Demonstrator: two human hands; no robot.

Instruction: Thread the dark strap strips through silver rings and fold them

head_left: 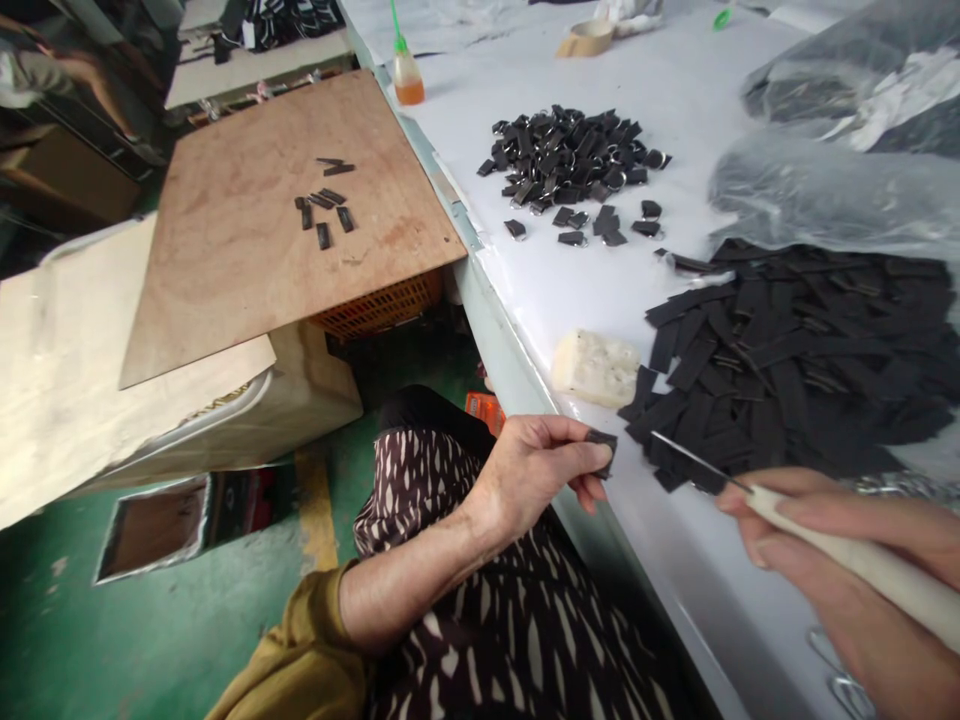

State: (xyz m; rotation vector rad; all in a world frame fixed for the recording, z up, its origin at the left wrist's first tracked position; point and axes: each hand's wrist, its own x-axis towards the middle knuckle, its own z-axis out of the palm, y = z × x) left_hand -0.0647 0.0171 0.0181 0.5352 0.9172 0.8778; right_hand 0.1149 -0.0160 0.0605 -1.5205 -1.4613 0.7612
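Note:
My left hand (536, 460) pinches a small black strip (602, 452) between thumb and fingers, just over the table's near edge. In my right hand (817, 540) is an awl with a white handle (847, 555); its thin metal shaft points left toward the held strip, apart from it. Past both hands lies a big heap of flat black strips (795, 350). A worn cream foam block (596, 367) sits left of that heap. Further off is a pile of small black tabs with metal rings (570, 155).
A wooden board (262, 230) to the left carries several short black pieces. On the white table (675, 60) stand a small bottle of orange liquid (409, 75), a tape roll (591, 37) and plastic-wrapped bundles (832, 180). An orange basket (382, 305) is under the board.

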